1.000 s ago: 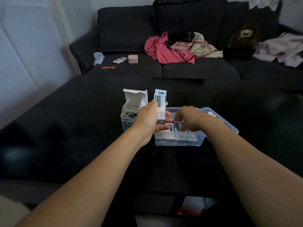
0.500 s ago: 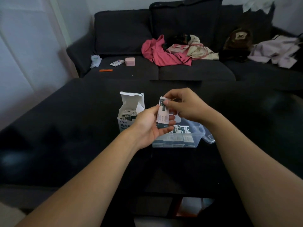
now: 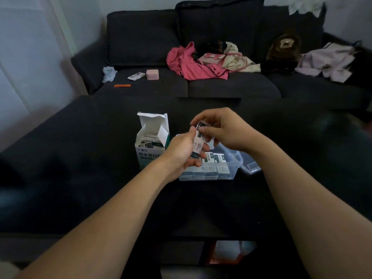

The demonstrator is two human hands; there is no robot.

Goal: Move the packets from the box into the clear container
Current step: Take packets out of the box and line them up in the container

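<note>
My left hand (image 3: 182,152) and right hand (image 3: 222,128) both pinch a thin, light, bendy white paper packet (image 3: 198,140) by its edges, above the clear plastic container (image 3: 227,166), right of the open white cardboard box (image 3: 151,141).

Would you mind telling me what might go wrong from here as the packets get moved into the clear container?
1. Both the left hand and the right hand pinch the small stack of packets in the air, so some might slip and fall outside the clear container.
2. The front row already looks tightly packed, so more packets may not sit neatly.
3. The open box stands right beside the left wrist and could be knocked over.
</note>
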